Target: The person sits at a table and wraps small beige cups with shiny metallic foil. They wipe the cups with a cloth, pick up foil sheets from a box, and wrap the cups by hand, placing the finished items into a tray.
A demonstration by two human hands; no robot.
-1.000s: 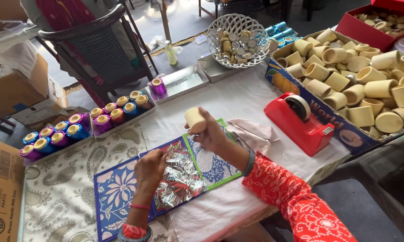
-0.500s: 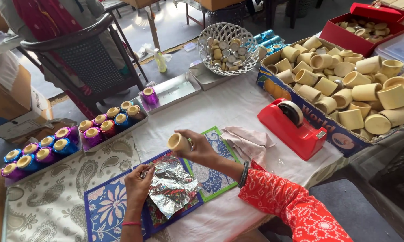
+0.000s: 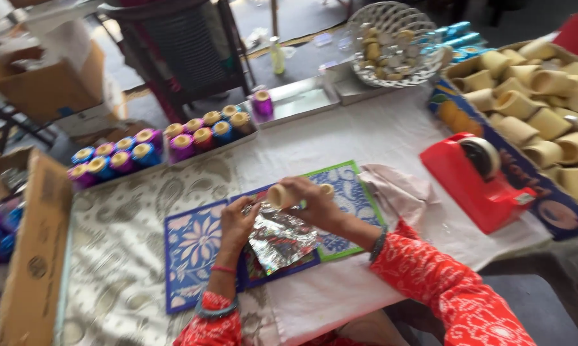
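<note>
Head view: table seen from above, blurred at the edges
Cardboard box (image 3: 26, 256): brown, open, hard against the table's left edge; little room that side
Tablecloth (image 3: 122, 256): pale, paisley print, bare stretch between box and mats
Wrapped cups (image 3: 119, 157): row of shiny blue, purple and gold rounds on a tray along the far edge
Blue mat (image 3: 192, 250): flat, floral, lying near the front edge
Left hand (image 3: 237, 221): fingers pressed down on the foil sheet, pinning it
Foil sheet (image 3: 279, 240): crinkled silver, lying across the mats, its upper corner lifted toward the cup
Plain cup (image 3: 282, 195): tan cardboard cylinder, on its side above the foil
Right hand (image 3: 318, 205): closed round the plain cup, gripping it
Tape dispenser (image 3: 481, 176): red plastic, well apart to the right
Bare cups (image 3: 539, 122): tan, heaped in a box at the right edge
</note>
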